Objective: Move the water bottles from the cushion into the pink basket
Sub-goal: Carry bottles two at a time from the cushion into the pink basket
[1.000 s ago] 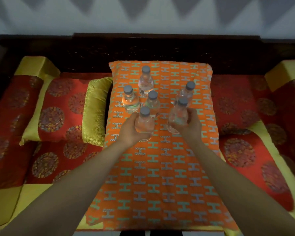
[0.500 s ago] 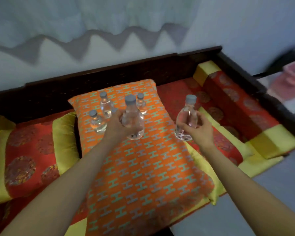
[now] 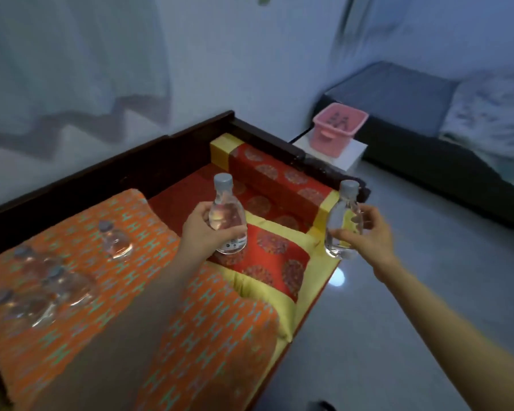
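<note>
Two clear, pear-shaped bottles [image 3: 226, 212] [image 3: 343, 215] (grey caps [image 3: 223, 180]); both hand-held.

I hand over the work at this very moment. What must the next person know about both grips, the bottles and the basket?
Left grip: holds one water bottle upright, in the air above the red seat.
Right grip: holds a second bottle upright, past the seat's edge.
Pink basket: on a white stand, ahead and to the right. The dark shapes inside it are too blurred to name.
Done: two bottles are off the orange cushion.
Left: put both into the basket, then fetch the four remaining bottles on the cushion.
</note>
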{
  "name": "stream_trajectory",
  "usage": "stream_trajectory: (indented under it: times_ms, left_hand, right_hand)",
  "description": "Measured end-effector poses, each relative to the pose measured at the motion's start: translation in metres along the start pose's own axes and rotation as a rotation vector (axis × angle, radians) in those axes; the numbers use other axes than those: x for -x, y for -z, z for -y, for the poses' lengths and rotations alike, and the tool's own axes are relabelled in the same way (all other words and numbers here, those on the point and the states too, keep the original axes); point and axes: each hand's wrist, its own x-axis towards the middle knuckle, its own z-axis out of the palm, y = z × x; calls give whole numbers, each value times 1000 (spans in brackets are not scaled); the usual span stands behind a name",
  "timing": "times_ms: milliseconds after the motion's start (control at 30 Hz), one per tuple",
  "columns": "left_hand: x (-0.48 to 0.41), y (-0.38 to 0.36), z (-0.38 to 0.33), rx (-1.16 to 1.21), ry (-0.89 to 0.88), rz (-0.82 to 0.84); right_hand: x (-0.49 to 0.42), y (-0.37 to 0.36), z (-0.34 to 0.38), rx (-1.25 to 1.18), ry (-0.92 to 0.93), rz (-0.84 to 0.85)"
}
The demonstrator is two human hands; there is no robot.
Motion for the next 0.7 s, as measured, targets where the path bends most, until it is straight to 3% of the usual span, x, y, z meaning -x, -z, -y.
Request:
stream_trajectory:
  times_ms: [433,700]
  left_hand:
    - [-38,-272,-96,-43,-20,145]
    - [-73,-404,-128,7,25,174]
  right_hand:
    - [-100,226,-87,-37,-32,-115]
    - [-177,302,-124,-40,-80,-120]
